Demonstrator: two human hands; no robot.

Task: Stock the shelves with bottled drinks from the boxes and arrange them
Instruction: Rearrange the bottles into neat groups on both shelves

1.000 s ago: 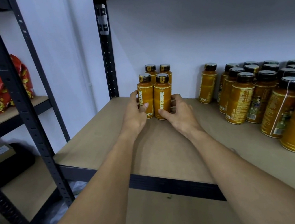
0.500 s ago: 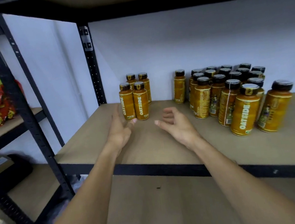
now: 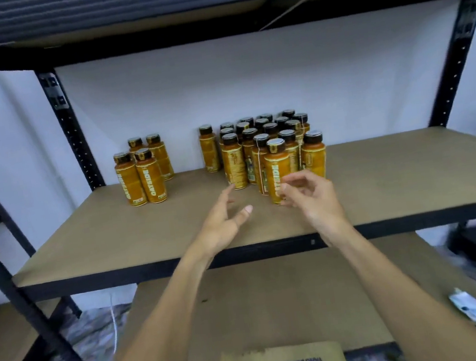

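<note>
Amber front bottle (image 3: 276,165) stands just past the right hand (image 3: 314,200), whose fingers are loosely curled and grip nothing. The left hand (image 3: 223,223) reaches open beside it, also empty. Behind, the cluster (image 3: 266,132) is packed tight on the shelf (image 3: 413,174), so a clumsy grab could likely topple neighbours like skittles. Four bottles (image 3: 142,175) stand well apart at left, out of harm's way.

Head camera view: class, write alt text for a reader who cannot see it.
Two bare hands reach over a wooden shelf toward orange bottled drinks: the left hand is open, and the right hand curls its fingers at the front bottle of a tight cluster, grip unclear. Apart to the left stand four more bottles.
</note>
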